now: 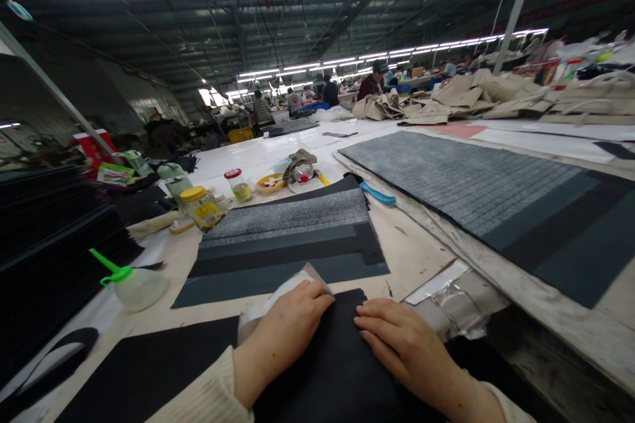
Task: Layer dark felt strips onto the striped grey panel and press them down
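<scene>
A black sheet (342, 357) lies under both hands at the near edge of the work table, with a raised or folded strip running between them. My left hand (285, 330) is closed over a block wrapped in whitish tape (270, 301), its knuckles bent above the sheet; its fingertips and thumb are hidden. On the strip's right side rests my right hand (407, 344), fingers stretched out and their tips touching the black surface, thumb out of sight. Just beyond lies a dark blue-grey panel (288, 238) with a speckled grey band and black strips.
A squeeze bottle with a green spout (131, 284) stands left, beside a stack of black sheets (54, 264). Jars (201, 207), a yellow dish (269, 183) and a blue-handled tool (378, 193) sit farther back. Right is a large quilted panel (471, 178). People work in the distance.
</scene>
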The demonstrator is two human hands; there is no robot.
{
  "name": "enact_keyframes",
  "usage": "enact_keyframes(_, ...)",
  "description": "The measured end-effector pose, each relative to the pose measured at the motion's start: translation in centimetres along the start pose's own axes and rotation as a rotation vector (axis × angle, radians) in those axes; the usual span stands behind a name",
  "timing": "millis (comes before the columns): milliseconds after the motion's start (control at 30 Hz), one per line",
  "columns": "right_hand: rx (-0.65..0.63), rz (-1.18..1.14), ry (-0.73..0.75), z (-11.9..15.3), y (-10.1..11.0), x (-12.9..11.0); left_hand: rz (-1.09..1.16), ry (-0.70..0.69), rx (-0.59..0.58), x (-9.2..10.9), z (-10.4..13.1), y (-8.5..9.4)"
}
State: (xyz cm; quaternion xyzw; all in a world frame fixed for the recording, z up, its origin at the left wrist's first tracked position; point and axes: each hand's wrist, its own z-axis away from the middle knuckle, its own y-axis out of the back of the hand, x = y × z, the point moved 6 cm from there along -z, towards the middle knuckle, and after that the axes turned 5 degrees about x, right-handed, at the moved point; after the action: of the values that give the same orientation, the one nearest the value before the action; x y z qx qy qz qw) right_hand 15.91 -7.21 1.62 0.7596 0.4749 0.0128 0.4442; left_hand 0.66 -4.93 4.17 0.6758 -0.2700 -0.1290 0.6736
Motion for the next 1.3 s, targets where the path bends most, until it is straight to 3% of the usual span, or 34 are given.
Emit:
enact_keyframes(133, 0.035, 0.005, 0.005, -0.1, 0.2, -0.2, -0.041, 0.068, -0.033, -1.5, 1.8, 0.6)
enact_keyframes(367, 0.059, -0.007, 0.012, 0.1, 0.2, -0.1, 0.022, 0.055, 0.007, 0.3, -0.8, -0.3)
enact_keyframes(600, 0.066, -0.01, 0.014, 0.0, 0.3, -0.1, 0.046, 0.138, 0.045, -1.8, 0.5, -0.2)
enact_keyframes(900, 0.05, -0.01, 0.004, 0.1, 0.1, -0.1, 0.065, 0.019, 0.062, 1.1, -1.7, -0.6)
enact_keyframes(1133, 0.077, -0.012, -0.001, 0.1, 0.2, 0.0, -0.027, 0.101, -0.032, -2.3, 1.6, 0.6)
enact_keyframes(1300, 0.09, -0.002, -0.006, 0.1, 0.2, 0.0, -0.005, 0.076, 0.003, -0.9, 0.4, 0.0)
